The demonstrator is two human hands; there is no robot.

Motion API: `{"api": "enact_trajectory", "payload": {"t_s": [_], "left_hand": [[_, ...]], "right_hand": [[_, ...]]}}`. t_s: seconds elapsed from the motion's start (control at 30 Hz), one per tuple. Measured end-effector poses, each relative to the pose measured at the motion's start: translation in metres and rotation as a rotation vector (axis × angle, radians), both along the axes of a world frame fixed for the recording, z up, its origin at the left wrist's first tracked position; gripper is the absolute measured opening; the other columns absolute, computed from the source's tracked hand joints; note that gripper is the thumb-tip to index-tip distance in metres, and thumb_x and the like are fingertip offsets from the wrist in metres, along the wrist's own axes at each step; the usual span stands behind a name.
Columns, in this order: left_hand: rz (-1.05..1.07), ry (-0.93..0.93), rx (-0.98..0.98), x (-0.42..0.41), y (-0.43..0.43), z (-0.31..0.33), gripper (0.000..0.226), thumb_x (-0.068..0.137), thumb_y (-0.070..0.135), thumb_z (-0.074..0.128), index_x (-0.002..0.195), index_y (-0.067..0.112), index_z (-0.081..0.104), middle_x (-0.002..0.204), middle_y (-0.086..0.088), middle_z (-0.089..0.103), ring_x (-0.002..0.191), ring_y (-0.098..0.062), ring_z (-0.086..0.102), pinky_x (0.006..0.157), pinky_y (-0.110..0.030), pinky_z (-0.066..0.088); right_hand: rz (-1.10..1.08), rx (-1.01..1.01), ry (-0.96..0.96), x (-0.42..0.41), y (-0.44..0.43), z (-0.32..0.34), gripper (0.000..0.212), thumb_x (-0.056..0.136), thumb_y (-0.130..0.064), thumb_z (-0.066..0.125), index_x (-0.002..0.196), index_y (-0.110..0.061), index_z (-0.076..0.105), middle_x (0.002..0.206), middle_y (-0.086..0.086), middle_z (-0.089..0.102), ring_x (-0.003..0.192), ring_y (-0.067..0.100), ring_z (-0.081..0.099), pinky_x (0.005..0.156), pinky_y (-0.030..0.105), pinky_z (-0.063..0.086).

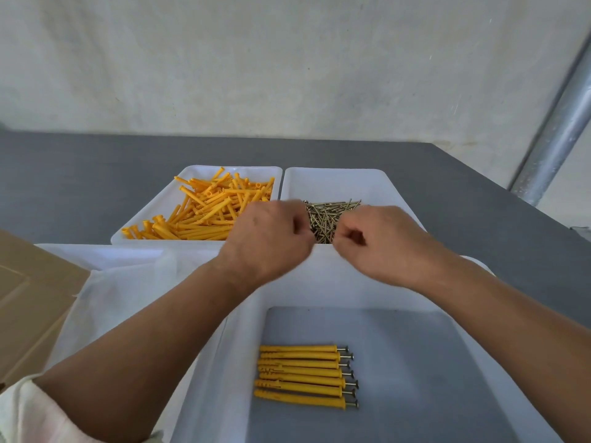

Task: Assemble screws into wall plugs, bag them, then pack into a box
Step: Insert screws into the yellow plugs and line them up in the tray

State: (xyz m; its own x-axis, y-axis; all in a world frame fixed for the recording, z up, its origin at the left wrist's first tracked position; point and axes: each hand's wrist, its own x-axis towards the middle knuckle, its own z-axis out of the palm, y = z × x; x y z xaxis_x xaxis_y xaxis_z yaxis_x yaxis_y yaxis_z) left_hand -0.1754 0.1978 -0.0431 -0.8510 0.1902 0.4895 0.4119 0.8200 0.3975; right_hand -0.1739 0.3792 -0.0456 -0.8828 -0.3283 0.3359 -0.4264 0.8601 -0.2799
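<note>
The grey worktop (80, 187) carries everything. Nearest the person sits the biggest container, a deep white bin (335, 289). To its left lie a sheet of clear plastic (121, 292), which may be the bags, and the flap of a cardboard box (28, 298) at the frame's edge.

Beyond the bin, two shallow white trays stand side by side and touching. The left tray (150, 212) holds a loose heap of yellow wall plugs (204, 212). The right tray (335, 183) holds a tangle of screws (326, 215).

The left hand (271, 238) and right hand (377, 241) meet over the near edge of the screw tray, close together. Both have curled fingers and are blurred. Whether either pinches a screw or a plug cannot be told.

On the bin's floor a short row of finished plugs (303, 375) lies parallel, each with a screw head poking out at its right end.

The step in hand looks like assembly, with bagging and boxing not yet begun. The next move likely calls for one plug and one screw, lined up end to end. The screw's tip then goes into the plug's open mouth, and the piece joins the row.
</note>
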Motion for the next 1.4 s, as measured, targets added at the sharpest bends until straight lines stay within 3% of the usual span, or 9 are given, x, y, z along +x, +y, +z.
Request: {"api": "enact_trajectory", "payload": {"t_s": [0.1,0.23,0.3,0.37,0.57,0.73,1.13,1.33,1.4], "left_hand": [[0.229,0.107,0.1,-0.018,-0.015,0.001,0.013,0.082,0.013,0.051,0.077,0.017,0.062,0.083,-0.002,0.06,0.075,-0.024,0.054,0.067,-0.029,0.04],[0.434,-0.079,-0.06,-0.035,-0.041,-0.015,0.022,0.088,0.023,0.047,0.091,0.01,0.066,0.105,-0.01,0.047,0.088,-0.03,0.05,0.08,-0.036,0.042],[0.463,-0.182,-0.135,-0.041,-0.049,-0.022,0.027,0.09,0.028,0.043,0.096,0.013,0.064,0.114,-0.01,0.048,0.098,-0.032,0.051,0.089,-0.04,0.044],[0.431,-0.276,-0.152,-0.044,-0.053,-0.025,0.028,0.092,0.031,0.039,0.097,0.016,0.062,0.119,-0.008,0.048,0.105,-0.03,0.052,0.094,-0.043,0.043],[0.388,-0.406,-0.246,-0.044,-0.053,-0.028,0.032,0.094,0.034,0.033,0.072,0.024,0.053,0.104,-0.001,0.053,0.093,-0.022,0.048,0.087,-0.04,0.041],[0.449,-0.426,-0.254,-0.045,-0.052,-0.03,0.035,0.093,0.041,0.033,0.091,0.022,0.063,0.104,-0.005,0.041,0.091,-0.026,0.045,0.087,-0.04,0.037],[0.513,-0.442,-0.233,-0.051,-0.057,-0.035,0.04,0.085,0.048,0.037,0.088,0.014,0.058,0.094,-0.002,0.05,0.087,-0.024,0.049,0.078,-0.038,0.036],[0.532,-0.415,-0.264,-0.049,-0.054,-0.035,0.04,0.088,0.048,0.036,0.085,0.013,0.056,0.092,-0.005,0.053,0.09,-0.025,0.049,0.083,-0.04,0.04],[0.533,-0.388,-0.23,-0.047,-0.053,-0.035,0.039,0.087,0.046,0.039,0.075,0.012,0.054,0.084,-0.004,0.054,0.087,-0.025,0.051,0.084,-0.04,0.043]], "right_hand": [[-0.091,-0.045,-0.001,-0.015,0.008,-0.011,0.028,0.096,-0.048,0.041,0.09,-0.029,0.061,0.094,-0.013,0.049,0.087,0.011,0.051,0.076,0.031,0.04],[-0.075,0.024,-0.184,-0.022,0.01,-0.029,0.044,0.096,-0.058,0.019,0.08,-0.034,0.053,0.113,-0.006,0.05,0.121,0.019,0.044,0.09,0.036,0.039],[-0.098,0.13,-0.237,-0.022,0.008,-0.035,0.059,0.092,-0.064,0.006,0.105,-0.039,0.059,0.134,-0.004,0.045,0.132,0.022,0.038,0.093,0.039,0.037],[-0.096,0.202,-0.218,-0.023,0.005,-0.036,0.074,0.085,-0.067,-0.003,0.121,-0.038,0.054,0.126,-0.007,0.047,0.125,0.021,0.044,0.088,0.039,0.038],[-0.125,0.236,-0.199,-0.025,0.001,-0.038,0.056,0.096,-0.061,0.004,0.089,-0.03,0.05,0.1,-0.003,0.062,0.098,0.025,0.057,0.083,0.04,0.041],[-0.154,0.214,-0.169,-0.026,0.001,-0.036,0.06,0.099,-0.059,0.009,0.064,-0.022,0.042,0.07,0.0,0.049,0.065,0.016,0.047,0.068,0.035,0.04],[-0.245,0.17,-0.095,-0.027,0.001,-0.037,0.062,0.1,-0.055,0.024,0.059,-0.015,0.046,0.064,0.0,0.047,0.058,0.015,0.044,0.051,0.029,0.03],[-0.27,-0.036,-0.057,-0.027,0.002,-0.031,0.035,0.092,-0.015,0.04,0.059,-0.016,0.051,0.063,-0.004,0.05,0.061,0.017,0.047,0.048,0.027,0.032],[-0.288,-0.099,-0.072,-0.028,0.003,-0.029,0.034,0.091,-0.007,0.04,0.079,-0.017,0.07,0.08,-0.001,0.067,0.078,0.022,0.06,0.062,0.03,0.049]]}}
